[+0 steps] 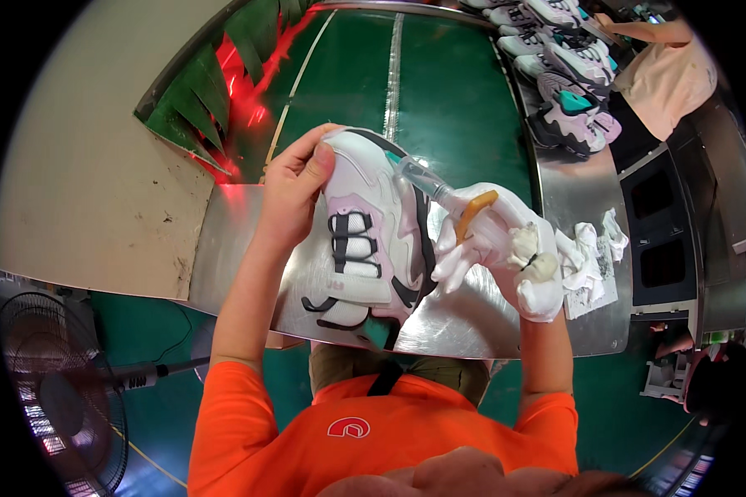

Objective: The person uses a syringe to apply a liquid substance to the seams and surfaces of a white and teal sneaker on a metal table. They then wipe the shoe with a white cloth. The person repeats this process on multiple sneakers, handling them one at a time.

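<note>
A white sneaker point(371, 180) with lilac, grey and black parts is held up over the metal ledge, its toe pointing away from me. My left hand point(300, 178) is bare and closed on the toe, thumb on the upper. My right hand point(489, 240) wears a white glove and is closed around a slim tool with a clear tip point(423, 176). That tip lies against or just above the shoe's right side near the toe; which, I cannot tell. A curved orange-brown piece point(477, 214) shows at the gloved fingers. An off-white wad with a black band point(532, 255) sits on the glove.
The green belt point(448, 74) stretches away beyond the metal ledge point(464, 323). Red light glows behind green strips point(253, 37) at left. Several sneakers point(568, 91) are piled at far right, near another person point(667, 79). White cloths point(587, 261) lie right; a fan point(62, 398) stands lower left.
</note>
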`<state>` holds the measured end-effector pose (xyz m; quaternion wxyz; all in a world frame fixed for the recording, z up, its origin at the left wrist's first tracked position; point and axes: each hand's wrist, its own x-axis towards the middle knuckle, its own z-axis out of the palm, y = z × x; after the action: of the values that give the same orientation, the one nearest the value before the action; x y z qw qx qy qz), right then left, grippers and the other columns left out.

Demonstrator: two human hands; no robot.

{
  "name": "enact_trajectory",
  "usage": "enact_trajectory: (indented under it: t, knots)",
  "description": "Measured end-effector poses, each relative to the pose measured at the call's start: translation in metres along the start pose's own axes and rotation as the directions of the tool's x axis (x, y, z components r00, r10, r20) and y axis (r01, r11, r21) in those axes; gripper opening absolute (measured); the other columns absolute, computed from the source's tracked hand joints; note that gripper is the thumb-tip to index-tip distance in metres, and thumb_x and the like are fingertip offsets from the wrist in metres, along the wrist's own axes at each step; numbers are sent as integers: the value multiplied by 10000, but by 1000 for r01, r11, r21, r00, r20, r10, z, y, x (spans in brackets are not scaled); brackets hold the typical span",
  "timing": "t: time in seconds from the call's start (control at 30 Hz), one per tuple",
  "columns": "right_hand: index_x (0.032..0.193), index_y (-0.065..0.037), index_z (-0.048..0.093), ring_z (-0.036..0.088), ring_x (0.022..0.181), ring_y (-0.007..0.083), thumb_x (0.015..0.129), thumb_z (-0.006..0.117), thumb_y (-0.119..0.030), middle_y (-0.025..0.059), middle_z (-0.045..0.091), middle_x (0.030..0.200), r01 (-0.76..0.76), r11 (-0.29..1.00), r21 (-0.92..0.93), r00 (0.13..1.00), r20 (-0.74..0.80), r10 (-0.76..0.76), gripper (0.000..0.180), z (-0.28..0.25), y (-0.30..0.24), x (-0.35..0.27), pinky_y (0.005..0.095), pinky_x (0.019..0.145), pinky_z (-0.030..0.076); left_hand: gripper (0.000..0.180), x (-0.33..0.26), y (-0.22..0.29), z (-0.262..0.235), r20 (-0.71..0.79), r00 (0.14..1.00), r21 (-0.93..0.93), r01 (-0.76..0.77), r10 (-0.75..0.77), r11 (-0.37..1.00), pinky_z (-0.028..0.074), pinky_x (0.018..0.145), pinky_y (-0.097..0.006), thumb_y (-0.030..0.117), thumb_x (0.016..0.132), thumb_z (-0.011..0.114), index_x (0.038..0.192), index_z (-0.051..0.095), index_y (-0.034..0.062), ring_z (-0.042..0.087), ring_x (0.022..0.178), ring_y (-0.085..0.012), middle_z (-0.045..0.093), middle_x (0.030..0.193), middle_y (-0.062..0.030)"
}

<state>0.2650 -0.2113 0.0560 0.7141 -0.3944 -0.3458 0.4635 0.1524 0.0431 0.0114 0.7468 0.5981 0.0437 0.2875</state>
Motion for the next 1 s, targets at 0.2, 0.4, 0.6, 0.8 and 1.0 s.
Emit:
enact_trajectory:
  t: [0.2, 0.4, 0.6, 0.8, 1.0]
  knots:
    - [1353, 152, 387, 702, 818, 347, 611, 869, -479, 252, 606, 1007, -5, 1000, -22, 994, -106, 3, 1087, -12, 32, 12, 386, 624, 616, 355, -2, -25, -23, -179, 978, -191, 71, -106, 979, 497, 856, -244, 240, 1029, 540, 1211, 596, -59, 636, 983, -119, 673, 1095, -75]
    - [1369, 172, 373, 691, 859, 349, 520, 811, -232, 266, 614, 1020, -82, 941, 328, 983, -127, 130, 1037, -69, 74, -23, 391, 698, 603, 396, -7, -27, -25, -294, 935, -233, 132, -199, 964, 507, 890, -280, 295, 1030, 532, 1164, 606, -71, 642, 992, -155, 673, 1107, -115]
    - [1305, 181, 444, 678, 800, 409, 433, 682, -319, 297, 619, 981, -32, 979, 203, 996, -73, 47, 1032, -37, 56, -3, 468, 633, 605, 419, -7, -26, -22, -312, 925, -218, 151, -216, 964, 515, 879, -284, 328, 1030, 527, 1151, 616, -63, 650, 973, -158, 680, 1080, -115]
    - [1288, 178, 452, 685, 806, 420, 440, 701, -338, 291, 620, 982, -54, 985, 166, 988, -137, 77, 1023, -37, 57, -15, 463, 643, 606, 432, -6, -26, -20, -324, 917, -220, 166, -232, 961, 522, 860, -286, 351, 1025, 532, 1138, 625, -55, 655, 954, -151, 687, 1054, -108]
    - [1278, 172, 457, 692, 795, 404, 443, 730, -360, 290, 631, 967, -247, 963, 109, 938, -224, 266, 1027, -27, 37, -16, 445, 648, 609, 395, -7, -28, -23, -342, 909, -257, 154, -239, 954, 518, 852, -287, 332, 1018, 554, 1106, 637, -45, 651, 936, -145, 689, 1041, -96]
